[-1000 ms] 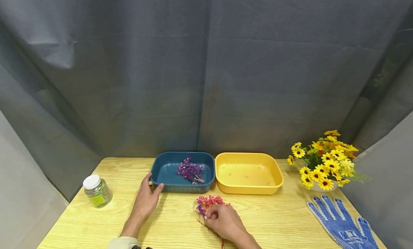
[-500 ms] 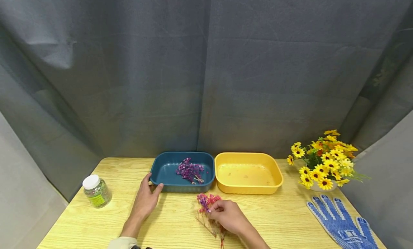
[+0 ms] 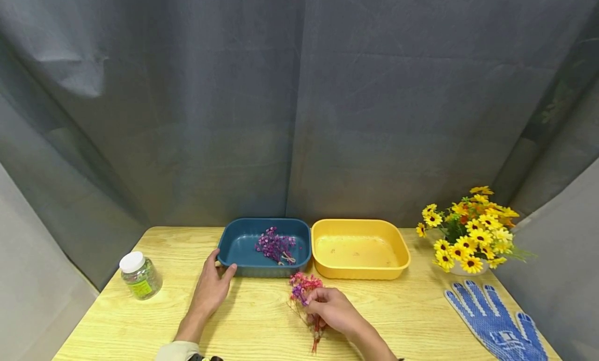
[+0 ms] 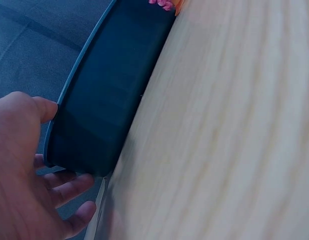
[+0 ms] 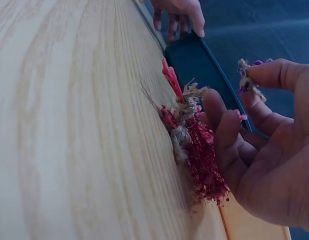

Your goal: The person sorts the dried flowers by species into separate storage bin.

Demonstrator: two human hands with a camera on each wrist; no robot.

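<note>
My right hand (image 3: 329, 309) pinches a small bunch of purple dried flowers (image 5: 257, 62) by its twine tie (image 5: 244, 82), between thumb and index finger. Just beside its other fingers is a bunch of pink dried flowers (image 5: 209, 160), also bound with twine, its red stems toward me. The two bunches overlap in the head view. At the front left corner of the blue tray (image 3: 267, 271), my left hand (image 3: 212, 291) holds on, thumb at the rim and fingers round the side. Another purple dried flower bunch (image 3: 273, 245) lies inside that tray.
A yellow tray (image 3: 360, 273) stands right against the blue one. At the left is a jar (image 3: 142, 278) with a white lid. Yellow artificial flowers (image 3: 472, 236) in a white pot and a blue work glove (image 3: 498, 324) occupy the right side. A grey curtain (image 3: 299, 106) hangs behind.
My right hand has drawn slightly away toward the trays, and the pink and purple flowers have shifted a little the same way. More stems show now. The left hand stays put.
</note>
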